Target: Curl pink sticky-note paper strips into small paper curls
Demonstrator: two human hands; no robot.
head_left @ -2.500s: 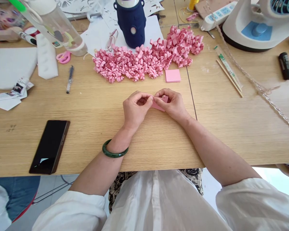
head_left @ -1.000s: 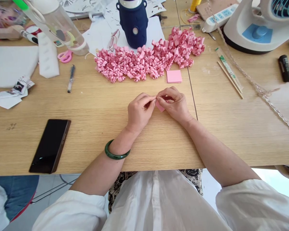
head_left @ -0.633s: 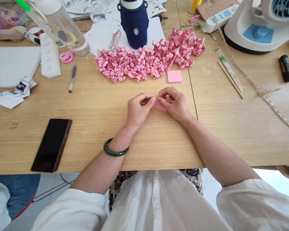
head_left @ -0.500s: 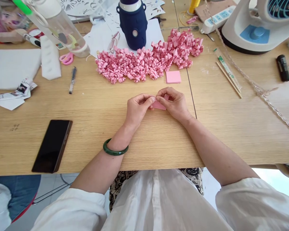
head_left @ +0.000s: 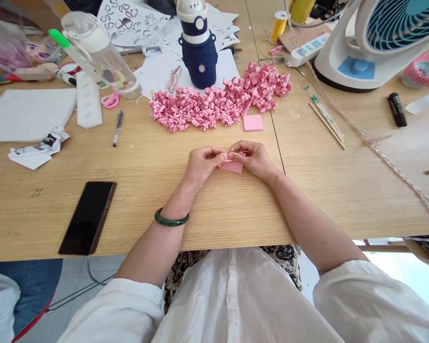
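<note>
Between my two hands is a small piece of pink paper (head_left: 233, 166), held just above the table in front of me. My left hand (head_left: 203, 164) pinches its left side between thumb and fingers. The fingers of my right hand (head_left: 256, 160) are closed on its upper right part, thumb close to the left thumb. Part of the paper is hidden by the fingers. Beyond my hands lies a small stack of pink paper (head_left: 253, 123). Behind that stretches a long heap of curled pink paper pieces (head_left: 203, 107).
A navy bottle (head_left: 200, 62) stands behind the heap, a clear bottle (head_left: 110, 66) at its left. Nearer left are a pen (head_left: 117, 128) and a phone (head_left: 88, 217). On the right are wooden sticks (head_left: 327, 125), a twisted cord (head_left: 386, 157), a marker (head_left: 397, 109) and a fan (head_left: 357, 52).
The view has tilted up slightly and shifted, so more of the far table shows. Both hands stay on the pink paper; its upper edge now looks folded or raised between the fingers.
</note>
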